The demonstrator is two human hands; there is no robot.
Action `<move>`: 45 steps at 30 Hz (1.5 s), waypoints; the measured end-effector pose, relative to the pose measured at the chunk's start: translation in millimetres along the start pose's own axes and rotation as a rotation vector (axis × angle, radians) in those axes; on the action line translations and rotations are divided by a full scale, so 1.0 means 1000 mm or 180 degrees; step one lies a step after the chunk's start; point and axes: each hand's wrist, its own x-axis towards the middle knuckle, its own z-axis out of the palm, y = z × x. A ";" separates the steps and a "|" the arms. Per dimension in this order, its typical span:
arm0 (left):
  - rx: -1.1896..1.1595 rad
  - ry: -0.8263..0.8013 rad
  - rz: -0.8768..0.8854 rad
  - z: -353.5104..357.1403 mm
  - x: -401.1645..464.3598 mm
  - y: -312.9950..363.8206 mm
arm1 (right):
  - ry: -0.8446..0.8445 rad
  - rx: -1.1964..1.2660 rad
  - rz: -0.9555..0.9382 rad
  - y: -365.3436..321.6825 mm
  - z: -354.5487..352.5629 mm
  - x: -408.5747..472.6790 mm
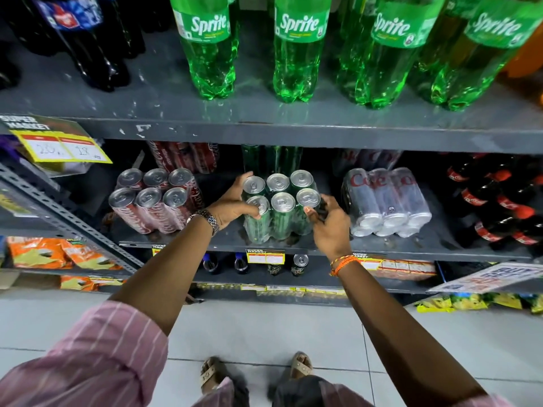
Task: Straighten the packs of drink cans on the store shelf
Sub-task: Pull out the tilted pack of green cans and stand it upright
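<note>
Pink striped sleeves are being stretched forward from the bottom edge, above two sandalled feet on the tiled floor. On the middle shelf, a green pack of six cans is being gripped from both sides — the left hand is being curled round its left cans, the right hand pressed to its right corner. It is being flanked by a red pack and a silver pack.

- Green Sprite bottles stand along the upper shelf.
- Dark cola bottles lie at right.
- Orange snack packets sit lower left.
- A yellow price tag hangs tilted.
</note>
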 end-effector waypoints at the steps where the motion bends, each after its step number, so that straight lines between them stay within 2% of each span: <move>1: 0.0022 0.0005 0.0021 -0.001 -0.001 -0.001 | -0.0001 -0.0066 -0.0024 -0.002 -0.001 0.000; 5: 0.0121 0.0298 0.0090 0.005 -0.012 -0.005 | -0.0043 -0.0133 -0.0074 -0.012 -0.003 0.012; 10: -0.0320 0.0801 0.0183 0.036 -0.035 -0.015 | -0.0323 0.0098 -0.0097 -0.024 -0.003 0.053; 13: -0.0570 0.0906 0.0203 0.053 -0.045 -0.016 | -0.0538 0.0095 -0.0103 -0.027 -0.001 0.080; 16: -0.0502 0.0873 0.0219 0.069 -0.055 -0.017 | -0.0748 0.0119 -0.0008 -0.025 -0.002 0.097; 18: -0.0534 0.0933 0.0165 0.066 -0.053 -0.015 | -0.0612 0.0118 0.0067 -0.022 -0.004 0.097; 22: -0.0649 0.1194 0.0001 0.036 -0.012 0.002 | 0.0257 0.0760 -0.0028 -0.021 -0.003 0.045; 24: -0.0609 0.1085 0.0023 0.024 0.013 0.015 | 0.0402 0.0876 -0.0264 -0.024 0.007 0.004; 27: -0.0695 0.0664 -0.0128 0.016 0.047 0.030 | 0.0167 0.0315 -0.0391 -0.024 0.025 -0.036; 30: -0.0980 0.0239 -0.0435 0.013 0.072 0.036 | -0.0009 0.0198 -0.0371 -0.023 0.035 -0.045; 35: -0.1217 0.0217 -0.0398 0.013 0.084 0.030 | -0.0033 0.0094 -0.0588 -0.023 0.029 -0.039; 38: -0.1284 0.0456 -0.0323 0.011 0.079 0.017 | 0.0081 0.0325 -0.0553 -0.019 0.025 -0.033; 41: -0.1453 0.0957 -0.0147 0.007 0.066 -0.002 | 0.0185 0.1060 0.0065 -0.016 0.022 -0.015; 43: -0.1571 0.1296 -0.0076 0.005 0.053 -0.018 | 0.0213 0.0772 0.0153 -0.012 0.014 0.003; 45: -0.1594 0.1509 -0.0012 0.007 0.037 -0.031 | 0.0097 0.0252 -0.0124 -0.010 0.006 0.019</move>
